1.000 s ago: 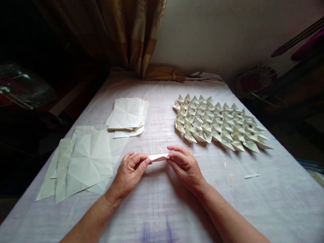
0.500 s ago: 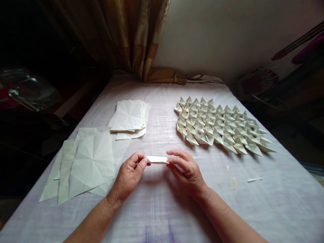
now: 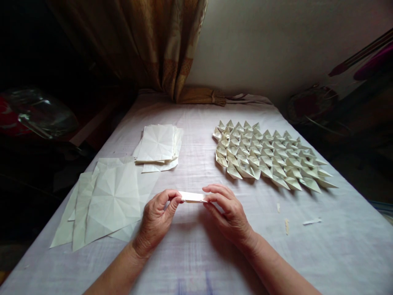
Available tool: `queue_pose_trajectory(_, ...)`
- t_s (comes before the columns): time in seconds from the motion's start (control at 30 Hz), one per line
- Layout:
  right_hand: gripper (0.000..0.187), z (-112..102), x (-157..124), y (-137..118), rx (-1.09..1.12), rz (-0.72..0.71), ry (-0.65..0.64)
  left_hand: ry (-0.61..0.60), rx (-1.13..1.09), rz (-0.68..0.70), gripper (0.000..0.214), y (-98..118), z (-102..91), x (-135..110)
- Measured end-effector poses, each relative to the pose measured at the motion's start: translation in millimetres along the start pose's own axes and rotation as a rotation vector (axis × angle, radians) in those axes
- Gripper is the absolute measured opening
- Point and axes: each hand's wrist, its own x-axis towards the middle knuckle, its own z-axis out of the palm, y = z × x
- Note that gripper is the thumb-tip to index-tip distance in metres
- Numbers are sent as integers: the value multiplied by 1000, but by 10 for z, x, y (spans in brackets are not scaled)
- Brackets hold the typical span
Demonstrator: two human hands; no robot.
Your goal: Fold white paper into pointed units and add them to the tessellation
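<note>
A narrow folded strip of white paper (image 3: 193,197) is held just above the cloth-covered table (image 3: 196,254). My left hand (image 3: 156,219) pinches its left end between thumb and fingers. My right hand (image 3: 229,213) pinches its right end, fingers curled over the strip. To the left lie several creased paper sheets (image 3: 107,200) spread flat. Behind them sits a neat stack of creased sheets (image 3: 158,145). At the right, several small folded paper pieces (image 3: 267,157) lie in tight rows.
A few paper scraps (image 3: 311,222) lie on the cloth at the right. A brown curtain (image 3: 166,49) hangs at the table's far end. A clear plastic thing (image 3: 39,114) sits in the dark at the left. Dark clutter fills the right side.
The view has tilted slightly, so everything sits a little lower in frame. The strip looks flatter and both hands stay pinched on its ends.
</note>
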Motion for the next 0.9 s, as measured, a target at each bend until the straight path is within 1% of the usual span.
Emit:
queue_pose_trajectory(0.1,10,-3,0,-3,11,30,5,4,89,125,19,20,-21,-10)
queue_pose_trajectory(0.17,9,-4,0,-3,17,45,10,2,122,200,14,33,-26,-14)
queue_pose_trajectory(0.23,10,-6,0,0,20,46,11,-2,113,238,10,38,-17,-16)
queue_pose_trajectory(0.27,10,-6,0,2,19,41,11,-7,92,236,10,38,-9,-17)
queue_pose_trajectory(0.33,10,-4,2,7,18,32,16,-30,24,176,12,34,16,-19)
queue_pose_trajectory(0.47,9,16,1,9,42,47,54,-59,-133,-80,17,16,66,-9)
queue_pose_trajectory(0.57,17,38,-15,7,65,98,103,-41,-236,-223,20,13,78,14)
queue_pose_trajectory(0.67,23,50,-35,2,64,155,138,-38,-292,-283,20,26,67,35)
queue_pose_trajectory(0.73,23,46,-36,-11,66,154,173,-42,-311,-307,21,37,60,41)
queue_pose_trajectory(0.8,20,33,-22,-32,53,105,189,-37,-319,-318,22,45,59,39)
queue_pose_trajectory(0.9,19,11,9,-64,-16,26,168,-30,-325,-316,22,50,69,29)
